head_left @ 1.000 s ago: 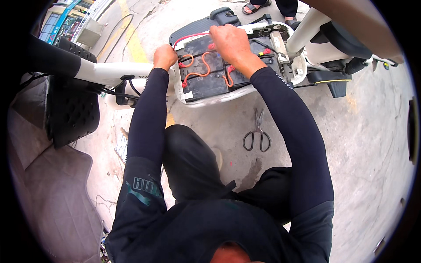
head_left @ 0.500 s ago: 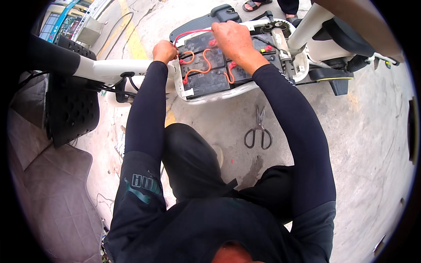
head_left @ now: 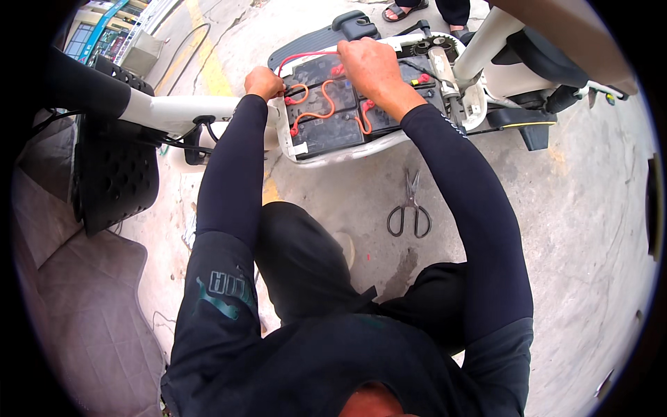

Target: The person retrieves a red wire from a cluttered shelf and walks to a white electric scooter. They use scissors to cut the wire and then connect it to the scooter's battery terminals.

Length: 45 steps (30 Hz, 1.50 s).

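Black batteries (head_left: pixel 323 132) fill the white-framed compartment (head_left: pixel 347 154) of an electric scooter in front of me. Short orange wires (head_left: pixel 321 104) link their red-capped terminals. A red wire (head_left: pixel 306 53) arches along the far edge between my two hands. My right hand (head_left: pixel 375 69), over the middle batteries, is closed round the wire's right end. At the compartment's left far corner, my left hand (head_left: pixel 264 84) is closed with the fingertips pinched near the wire's other end. What lies inside that pinch is hidden.
Black-handled scissors (head_left: pixel 410 208) lie on the concrete between me and the scooter. Its white frame tube (head_left: pixel 187 105) runs left. A black footboard cover (head_left: pixel 306 43) rests behind the compartment. Another person's sandalled foot (head_left: pixel 403 10) shows at the far side. A quilted grey cover (head_left: pixel 97 313) hangs at left.
Almost nothing differs. Both hands have shifted very slightly to the right, with the red wire still stretched between them.
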Tool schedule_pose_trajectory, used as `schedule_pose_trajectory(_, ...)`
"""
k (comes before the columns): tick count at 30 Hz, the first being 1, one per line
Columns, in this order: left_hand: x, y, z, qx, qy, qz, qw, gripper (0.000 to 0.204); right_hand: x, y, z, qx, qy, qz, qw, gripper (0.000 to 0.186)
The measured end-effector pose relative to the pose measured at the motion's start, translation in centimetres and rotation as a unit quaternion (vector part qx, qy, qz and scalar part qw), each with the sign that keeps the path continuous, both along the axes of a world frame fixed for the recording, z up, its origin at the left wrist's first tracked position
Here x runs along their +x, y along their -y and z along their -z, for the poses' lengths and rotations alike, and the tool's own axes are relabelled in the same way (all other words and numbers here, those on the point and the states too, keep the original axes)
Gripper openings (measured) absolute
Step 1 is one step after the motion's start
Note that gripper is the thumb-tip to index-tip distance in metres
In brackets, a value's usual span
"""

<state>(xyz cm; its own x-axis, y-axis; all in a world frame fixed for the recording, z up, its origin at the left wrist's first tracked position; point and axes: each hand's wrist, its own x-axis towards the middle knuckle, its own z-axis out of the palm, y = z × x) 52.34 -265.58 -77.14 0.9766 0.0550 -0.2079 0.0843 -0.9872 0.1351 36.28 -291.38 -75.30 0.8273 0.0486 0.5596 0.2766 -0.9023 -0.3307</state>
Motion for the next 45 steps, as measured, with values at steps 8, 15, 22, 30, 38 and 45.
schedule_pose_trajectory(8, 0.1, 0.5, 0.1, 0.066, 0.033, 0.067, 0.995, 0.02, 0.8, 0.4, 0.9, 0.059, -0.015, 0.005, 0.998, 0.015)
schedule_pose_trajectory(15, 1.0, 0.3, 0.1, 0.067, -0.005, 0.09, 0.994, 0.026, 2.6, 0.5, 1.9, 0.152, -0.032, -0.008, 0.988, 0.016)
schedule_pose_trajectory(22, 0.9, -0.1, 0.9, 0.056, 0.018, 0.09, 0.994, 0.018, 3.4, -0.3, 2.6, 0.145, -0.017, -0.023, 0.989, 0.01)
schedule_pose_trajectory(30, 0.8, 0.1, 0.9, 0.042, 0.036, 0.094, 0.994, 0.018, 3.8, -0.3, 3.9, 0.096, 0.008, -0.046, 0.994, 0.01)
schedule_pose_trajectory(38, 0.8, 0.4, 0.9, 0.031, 0.032, 0.069, 0.997, 0.016, 3.9, -0.6, 4.3, 0.061, 0.013, -0.022, 0.998, 0.006)
schedule_pose_trajectory(45, -0.7, 0.6, -0.4, 0.044, 0.037, 0.085, 0.995, 0.017, 2.7, 0.8, -0.4, -0.141, 0.156, -0.008, 0.978, 0.002)
